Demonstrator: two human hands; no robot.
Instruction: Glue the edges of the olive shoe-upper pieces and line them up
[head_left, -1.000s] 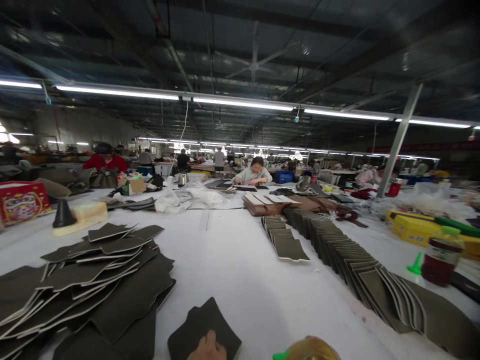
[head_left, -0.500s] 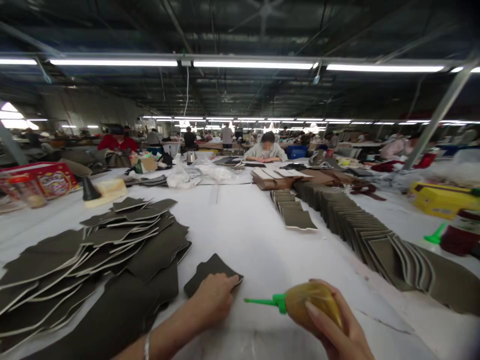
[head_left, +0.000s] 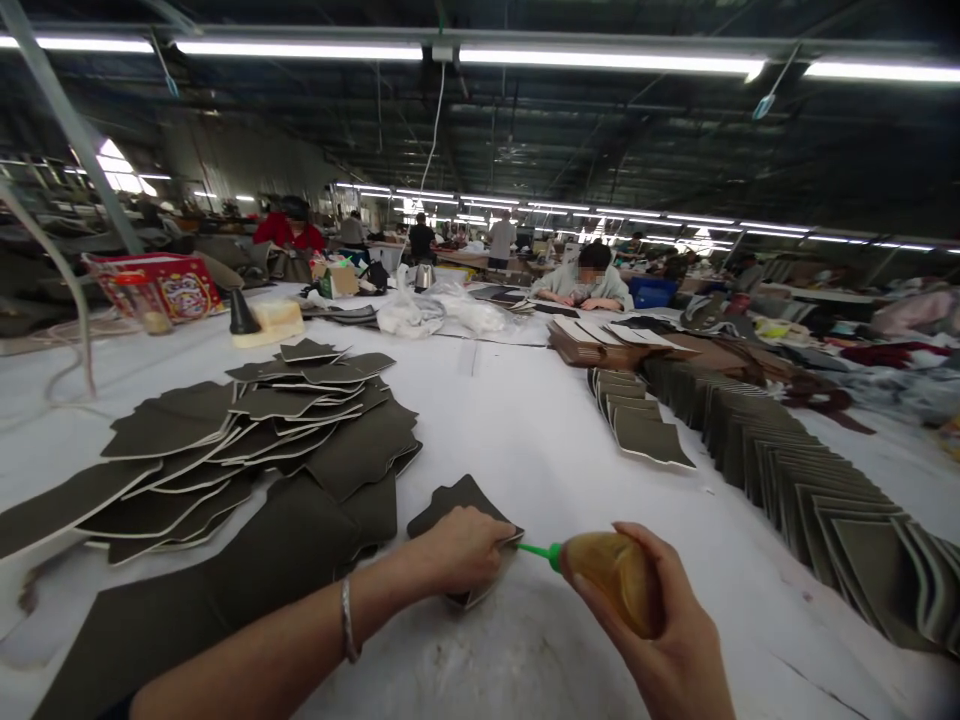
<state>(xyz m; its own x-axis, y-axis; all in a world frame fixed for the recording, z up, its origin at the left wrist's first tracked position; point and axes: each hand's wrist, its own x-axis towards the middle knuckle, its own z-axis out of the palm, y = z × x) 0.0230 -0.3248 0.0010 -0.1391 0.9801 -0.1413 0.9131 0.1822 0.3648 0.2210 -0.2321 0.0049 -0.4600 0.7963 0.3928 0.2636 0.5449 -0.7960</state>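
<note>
My left hand lies over a small dark olive piece of sheet material. Its index finger stretches along the right edge, the other fingers are curled, and the thumb is hidden. In my right hand is a squeeze bottle of amber liquid, which looks like glue. The bottle lies sideways in my closed fingers, its green nozzle pointing left. The nozzle tip meets or nearly meets the piece's edge beside my left fingertip. Left of my hands, pale-edged dark pieces overlap in a loose heap.
Along the right of the white table runs a long row of overlapping olive pieces. A shorter row and brown stacks lie nearby. Clear plastic bags sit farther back. Across the table, a person bends over work.
The bottle's nozzle has come up to the edge of the piece, beside my left fingertip. My left hand stays on the piece. The whole view has shifted and tilted.
</note>
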